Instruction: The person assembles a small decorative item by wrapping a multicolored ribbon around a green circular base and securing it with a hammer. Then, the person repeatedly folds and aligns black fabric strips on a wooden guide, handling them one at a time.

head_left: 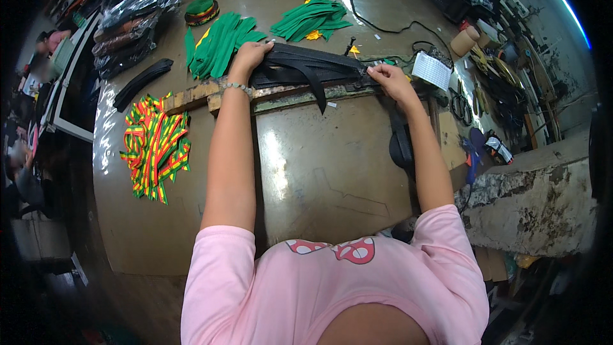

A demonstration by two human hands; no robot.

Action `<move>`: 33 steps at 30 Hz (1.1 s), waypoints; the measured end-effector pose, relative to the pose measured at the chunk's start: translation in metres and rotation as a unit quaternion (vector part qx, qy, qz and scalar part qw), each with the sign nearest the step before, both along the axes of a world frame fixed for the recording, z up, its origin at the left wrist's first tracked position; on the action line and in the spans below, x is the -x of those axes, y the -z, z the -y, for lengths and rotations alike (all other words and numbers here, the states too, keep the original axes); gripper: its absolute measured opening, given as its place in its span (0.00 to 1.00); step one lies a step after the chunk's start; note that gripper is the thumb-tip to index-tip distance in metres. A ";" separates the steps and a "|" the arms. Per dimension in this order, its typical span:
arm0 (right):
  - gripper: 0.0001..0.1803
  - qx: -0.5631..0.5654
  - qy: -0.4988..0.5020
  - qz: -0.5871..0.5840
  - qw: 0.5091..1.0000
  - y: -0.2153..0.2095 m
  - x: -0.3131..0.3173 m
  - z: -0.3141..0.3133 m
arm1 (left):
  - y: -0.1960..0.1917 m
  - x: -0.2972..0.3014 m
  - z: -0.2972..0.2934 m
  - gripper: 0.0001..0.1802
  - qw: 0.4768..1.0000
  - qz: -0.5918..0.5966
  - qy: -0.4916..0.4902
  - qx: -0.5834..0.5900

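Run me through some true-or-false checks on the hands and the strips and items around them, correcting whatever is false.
1. The left hand is at the left end of the black strips. True.
2. The right hand rests on the pink shirt. False: it is at the right end of the black strips.
3. The beaded bracelet is on the left wrist. True.
4. Just one pile of strips is green. False: there is a left green pile and a right green pile.
5. The red, yellow and green strips lie left of the left forearm. True.
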State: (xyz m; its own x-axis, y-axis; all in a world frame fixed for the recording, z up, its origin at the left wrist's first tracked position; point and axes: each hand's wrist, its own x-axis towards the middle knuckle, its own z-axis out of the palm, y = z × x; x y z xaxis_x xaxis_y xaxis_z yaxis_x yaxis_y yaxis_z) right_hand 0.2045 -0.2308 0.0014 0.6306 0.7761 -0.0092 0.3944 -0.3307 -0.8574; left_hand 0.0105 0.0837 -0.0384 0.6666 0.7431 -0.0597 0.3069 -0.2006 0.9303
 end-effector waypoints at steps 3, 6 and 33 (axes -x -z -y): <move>0.18 0.080 -0.027 0.114 0.990 -0.012 -0.008 0.004 | -0.007 0.000 0.001 0.17 0.998 -0.069 0.009 0.005; 0.15 0.123 0.089 0.281 0.948 -0.044 0.003 -0.009 | -0.013 0.005 0.009 0.16 1.000 -0.013 0.023 0.002; 0.17 0.015 -0.036 0.024 0.999 -0.062 0.000 -0.019 | -0.019 0.012 0.014 0.14 0.996 0.030 -0.011 0.087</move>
